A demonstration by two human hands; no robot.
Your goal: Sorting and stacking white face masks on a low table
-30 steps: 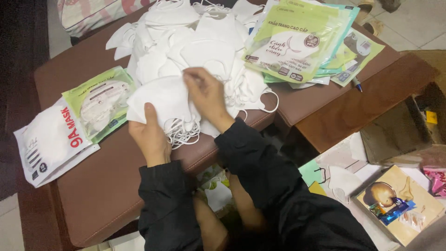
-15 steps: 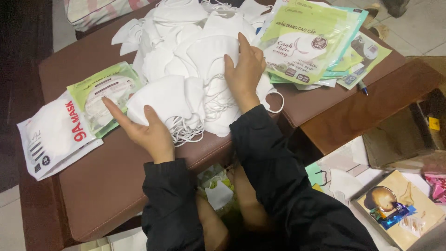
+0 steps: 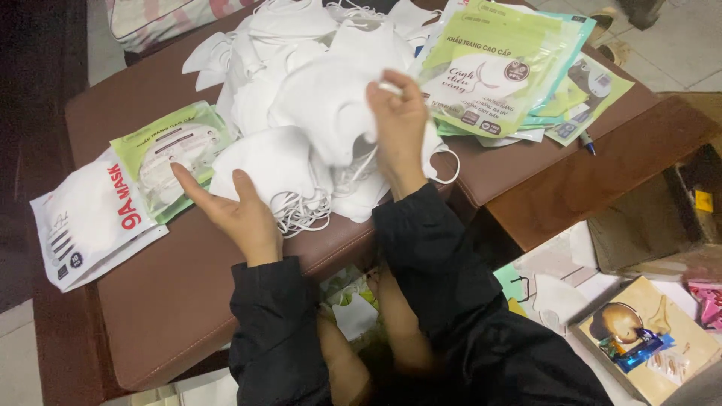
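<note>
The right hand (image 3: 398, 124) is pinching a white face mask (image 3: 331, 113) by its upper right edge, thumb and fingertips closed on the fabric, and is lifting it just above the loose heap of masks (image 3: 301, 45) on the brown padded bench (image 3: 173, 301). The mask is hanging to the left of that grip, its long axis running roughly left to right across the view, with the ear loops trailing down toward the wrist.

The left hand (image 3: 241, 214) is lying open, palm down and fingers spread, gripping nothing; its fingertips are resting against the near edge of a folded white mask (image 3: 267, 165) at the front of the heap. The right hand is the nearer one to the lifted mask; the left is lower and to the left of it, apart from it.

Count of items: one mask lifted; the heap is holding many more (too overlapped to count exactly). Two sealed packets are lying to the left of the left hand, one green and clear (image 3: 169, 150), one white with red lettering (image 3: 86, 218), the green one overlapping the white. A fanned stack of green packets (image 3: 496, 71) is sitting just to the right of the right hand (at least four, edges hidden). One blue pen (image 3: 587, 141) is lying beside that stack.
</note>
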